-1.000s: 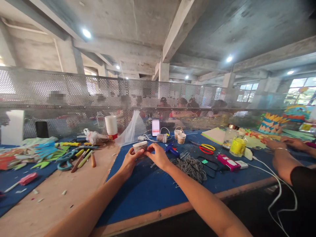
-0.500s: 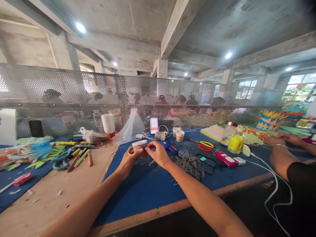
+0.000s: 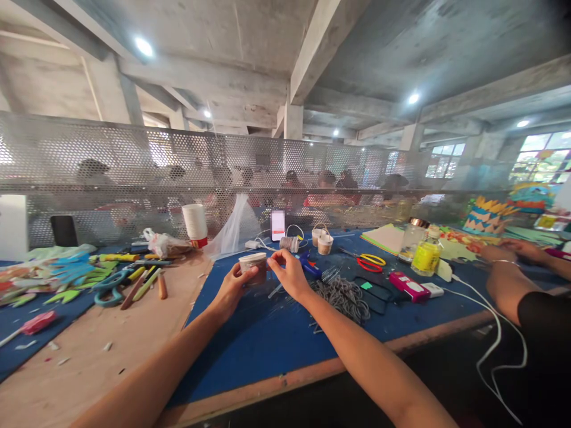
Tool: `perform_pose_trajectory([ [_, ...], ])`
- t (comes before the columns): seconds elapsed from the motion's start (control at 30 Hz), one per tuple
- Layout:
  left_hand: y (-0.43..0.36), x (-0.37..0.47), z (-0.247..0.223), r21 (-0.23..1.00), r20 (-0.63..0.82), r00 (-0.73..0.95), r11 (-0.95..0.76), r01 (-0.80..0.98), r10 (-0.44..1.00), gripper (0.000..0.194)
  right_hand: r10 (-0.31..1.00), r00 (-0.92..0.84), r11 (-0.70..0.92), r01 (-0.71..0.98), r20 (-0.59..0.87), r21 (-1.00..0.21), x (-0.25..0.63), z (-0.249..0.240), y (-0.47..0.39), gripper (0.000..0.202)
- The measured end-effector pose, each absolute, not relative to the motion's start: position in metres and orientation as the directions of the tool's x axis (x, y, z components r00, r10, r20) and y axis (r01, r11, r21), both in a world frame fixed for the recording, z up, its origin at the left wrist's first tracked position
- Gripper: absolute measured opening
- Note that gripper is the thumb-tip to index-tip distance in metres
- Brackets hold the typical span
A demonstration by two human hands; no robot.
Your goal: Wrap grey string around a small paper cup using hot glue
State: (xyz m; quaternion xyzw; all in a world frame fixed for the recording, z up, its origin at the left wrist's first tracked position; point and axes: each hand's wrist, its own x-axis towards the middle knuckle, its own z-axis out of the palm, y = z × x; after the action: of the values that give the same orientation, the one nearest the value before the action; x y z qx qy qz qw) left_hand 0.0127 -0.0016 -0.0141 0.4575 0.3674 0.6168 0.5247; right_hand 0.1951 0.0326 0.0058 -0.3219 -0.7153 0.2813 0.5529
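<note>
My left hand [image 3: 232, 289] is closed around a small paper cup [image 3: 253, 261] with a white rim and a brownish side, held upright above the blue mat. Just off the cup's right side is my right hand [image 3: 288, 274], thumb and fingertips pinched together; whatever they grip is too small to make out. Beyond that hand lies a blue glue gun [image 3: 311, 266]. A tangled heap of grey cord [image 3: 342, 301] rests on the mat to the right of my right wrist. Further back stand two small cups with handles [image 3: 325, 244].
Red-and-yellow scissors [image 3: 370, 261], a magenta box [image 3: 408, 286] and a yellow-labelled bottle [image 3: 426, 257] lie or stand to the right. A phone [image 3: 277, 226] and a cord spool [image 3: 289, 244] are behind. Teal scissors [image 3: 109, 288] lie left. A co-worker's arm [image 3: 508, 282] reaches in from the right.
My right hand has shifted slightly right, away from the cup, showing more of its brownish side. My left hand still holds the cup.
</note>
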Motion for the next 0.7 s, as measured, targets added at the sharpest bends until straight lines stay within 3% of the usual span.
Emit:
perform_pose_trajectory([
  [0.7, -0.0069, 0.0151, -0.0092, 0.935, 0.178, -0.001, -0.169, -0.311, 0.984, 0.066, 0.779, -0.169, 0.626, 0.16, 0.604, -0.763, 0.1976, 0.0055, 0.0332, 0.019],
])
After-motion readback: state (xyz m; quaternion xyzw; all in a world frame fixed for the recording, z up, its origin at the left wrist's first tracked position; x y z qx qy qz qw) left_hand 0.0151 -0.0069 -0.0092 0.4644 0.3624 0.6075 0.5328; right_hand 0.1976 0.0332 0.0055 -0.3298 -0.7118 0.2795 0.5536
